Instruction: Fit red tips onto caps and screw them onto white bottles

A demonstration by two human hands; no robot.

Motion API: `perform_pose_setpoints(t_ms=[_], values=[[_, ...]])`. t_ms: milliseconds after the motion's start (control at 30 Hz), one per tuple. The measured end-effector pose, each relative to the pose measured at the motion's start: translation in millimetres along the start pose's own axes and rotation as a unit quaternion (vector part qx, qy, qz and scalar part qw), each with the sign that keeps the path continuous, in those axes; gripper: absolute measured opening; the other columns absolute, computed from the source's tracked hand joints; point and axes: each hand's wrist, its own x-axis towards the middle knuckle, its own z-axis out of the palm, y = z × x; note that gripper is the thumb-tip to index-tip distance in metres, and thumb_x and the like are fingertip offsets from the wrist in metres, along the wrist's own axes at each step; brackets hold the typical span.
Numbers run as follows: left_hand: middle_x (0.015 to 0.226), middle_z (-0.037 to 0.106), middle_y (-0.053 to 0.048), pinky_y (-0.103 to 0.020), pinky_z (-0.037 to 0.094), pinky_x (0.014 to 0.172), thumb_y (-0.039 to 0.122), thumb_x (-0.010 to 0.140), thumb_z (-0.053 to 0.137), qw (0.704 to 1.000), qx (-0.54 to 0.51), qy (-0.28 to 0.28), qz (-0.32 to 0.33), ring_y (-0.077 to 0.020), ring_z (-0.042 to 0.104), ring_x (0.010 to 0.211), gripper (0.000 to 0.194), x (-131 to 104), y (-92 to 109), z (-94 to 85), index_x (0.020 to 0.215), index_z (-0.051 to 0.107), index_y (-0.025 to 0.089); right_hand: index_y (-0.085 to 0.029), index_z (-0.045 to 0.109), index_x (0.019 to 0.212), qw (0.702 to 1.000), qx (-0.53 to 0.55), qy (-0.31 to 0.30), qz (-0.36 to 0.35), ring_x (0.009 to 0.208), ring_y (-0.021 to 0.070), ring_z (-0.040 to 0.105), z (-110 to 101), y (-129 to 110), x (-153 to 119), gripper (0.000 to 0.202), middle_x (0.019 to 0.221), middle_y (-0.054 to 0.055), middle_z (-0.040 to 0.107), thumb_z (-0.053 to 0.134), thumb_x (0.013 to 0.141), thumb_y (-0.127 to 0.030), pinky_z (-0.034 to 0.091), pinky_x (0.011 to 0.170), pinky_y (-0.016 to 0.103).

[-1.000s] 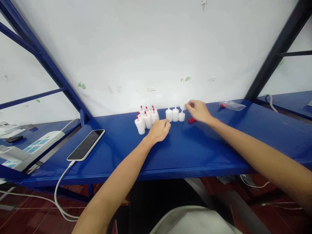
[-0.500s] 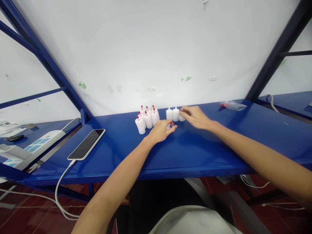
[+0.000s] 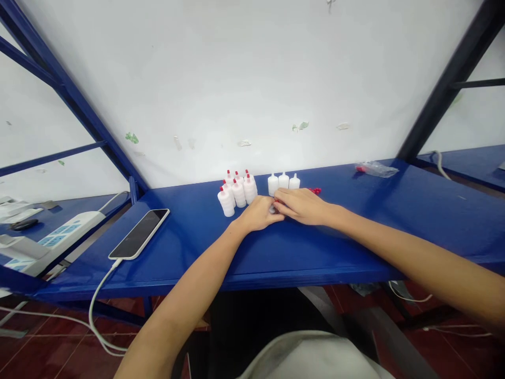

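Note:
My left hand (image 3: 259, 212) is wrapped round a small white bottle (image 3: 272, 209), mostly hidden by my fingers. Over its top, the fingers of my right hand (image 3: 302, 206) are closed on a red cap (image 3: 276, 201). Left of my hands stands a group of several white bottles (image 3: 239, 195) with red tips. Behind my hands three white bottles (image 3: 283, 180) without red caps stand in a row. Several loose red caps (image 3: 315, 190) lie just beyond my right hand.
A phone (image 3: 140, 234) with a white cable lies at the left of the blue table (image 3: 189, 237). A clear plastic bag (image 3: 377, 169) with something red in it lies at the back right. The white wall (image 3: 236, 79) rises behind the table.
My right hand has moved left and toward me, from beside the uncapped bottles to the bottle in my left hand. The loose red caps have come into view.

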Motion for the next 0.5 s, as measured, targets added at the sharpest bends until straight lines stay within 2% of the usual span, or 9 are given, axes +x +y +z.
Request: perform_pose_setpoints(t_ms=[167, 333, 400, 500], values=[[0.07, 0.063, -0.001, -0.027, 0.039, 0.066, 0.027, 0.087, 0.057, 0.999, -0.009, -0.015, 0.044, -0.0145, 0.058, 0.067, 0.019, 0.6, 2.1, 1.7, 0.072, 0.06, 0.015, -0.022, 0.038, 0.073, 0.993, 0.109, -0.019, -0.05, 0.058, 0.0137, 0.043, 3.0, 7.6, 0.2, 0.031, 0.066, 0.0, 0.049, 0.035, 0.1, -0.036, 0.029, 0.059, 0.028], [0.073, 0.063, -0.002, -0.027, 0.04, 0.066, 0.029, 0.091, 0.056, 0.998, 0.043, -0.001, 0.041, -0.0164, 0.059, 0.069, 0.019, 2.8, 4.0, 2.5, 0.078, 0.061, 0.015, -0.022, 0.036, 0.067, 0.984, 0.173, 0.005, -0.028, 0.052, 0.0117, 0.037, 4.2, 9.2, 2.0, 0.034, 0.058, -0.003, 0.041, 0.036, 0.097, -0.037, 0.028, 0.056, 0.028], [0.076, 0.064, -0.005, -0.028, 0.04, 0.066, 0.035, 0.095, 0.052, 0.996, 0.08, 0.022, 0.019, -0.0179, 0.06, 0.07, 0.027, 2.4, 4.5, 2.3, 0.078, 0.059, 0.015, -0.022, 0.036, 0.064, 0.979, 0.199, 0.042, -0.002, 0.053, 0.0118, 0.037, 0.8, 10.9, 2.2, 0.037, 0.057, -0.003, 0.039, 0.035, 0.096, -0.04, 0.028, 0.056, 0.028], [0.078, 0.064, -0.008, -0.03, 0.04, 0.065, 0.043, 0.099, 0.043, 0.991, 0.129, 0.033, -0.018, -0.0201, 0.06, 0.072, 0.039, 0.2, 6.7, 1.4, 0.074, 0.057, 0.016, -0.023, 0.033, 0.061, 0.956, 0.248, 0.139, 0.072, 0.053, 0.0119, 0.034, -11.3, 25.9, 0.2, 0.04, 0.056, -0.003, 0.035, 0.031, 0.096, -0.043, 0.028, 0.055, 0.028]])
